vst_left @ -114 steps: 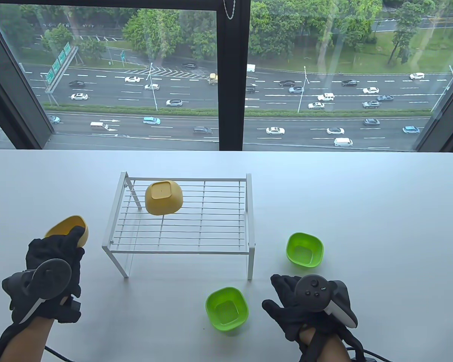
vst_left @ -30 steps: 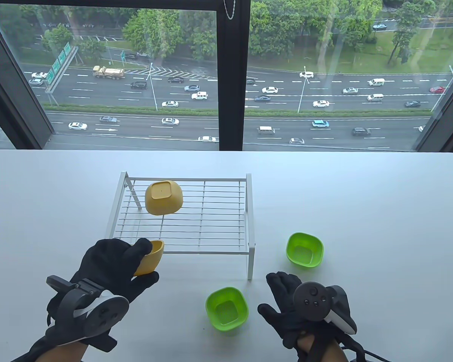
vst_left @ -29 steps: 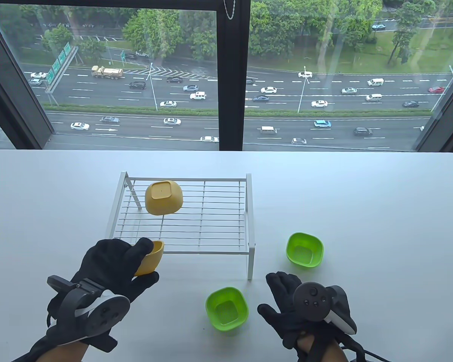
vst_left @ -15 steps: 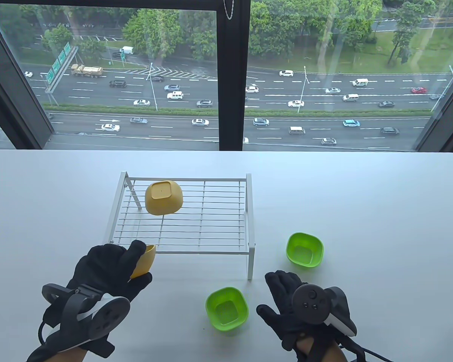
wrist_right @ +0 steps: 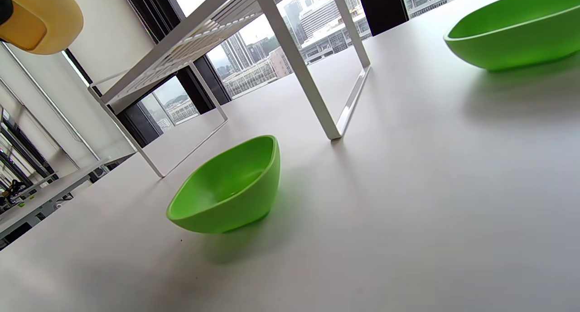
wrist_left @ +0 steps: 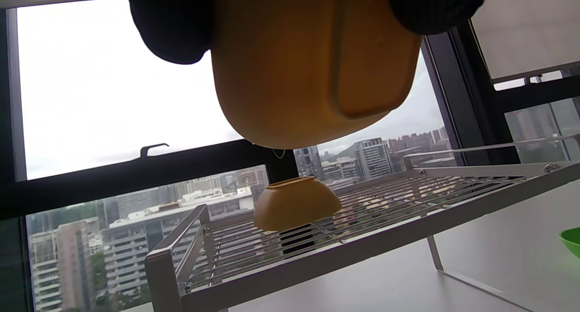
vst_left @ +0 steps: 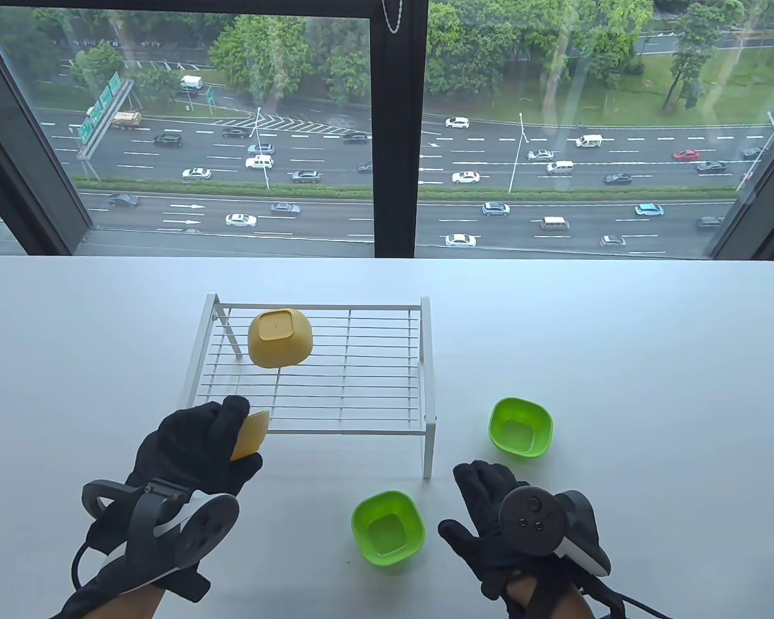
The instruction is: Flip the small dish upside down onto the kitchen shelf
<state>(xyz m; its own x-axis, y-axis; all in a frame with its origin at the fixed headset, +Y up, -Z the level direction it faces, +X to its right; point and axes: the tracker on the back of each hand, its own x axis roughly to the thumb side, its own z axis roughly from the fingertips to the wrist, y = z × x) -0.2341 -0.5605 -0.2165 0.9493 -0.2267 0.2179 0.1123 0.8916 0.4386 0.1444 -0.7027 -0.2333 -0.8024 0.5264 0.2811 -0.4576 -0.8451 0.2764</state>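
Fingers of the left hand (vst_left: 190,445) grip a yellow dish (vst_left: 250,436), tipped on its side in the air at the near left corner of the white wire shelf (vst_left: 335,422). Farther back on the shelf's left side a second yellow dish (vst_left: 280,338) sits upside down. The right hand (vst_left: 516,529) rests flat on the table (vst_left: 619,361), fingers spread, holding nothing, between two green bowls: one to its left (vst_left: 387,527), one farther off (vst_left: 520,427).

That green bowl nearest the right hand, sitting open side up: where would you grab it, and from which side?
Pinch the rim of the near green plastic bowl on its right edge, coming from the side of the right hand and slightly above. The bowl stands upright with its thin rim exposed, and its rounded sloping walls look harder to grip. The white table beside that edge is open.
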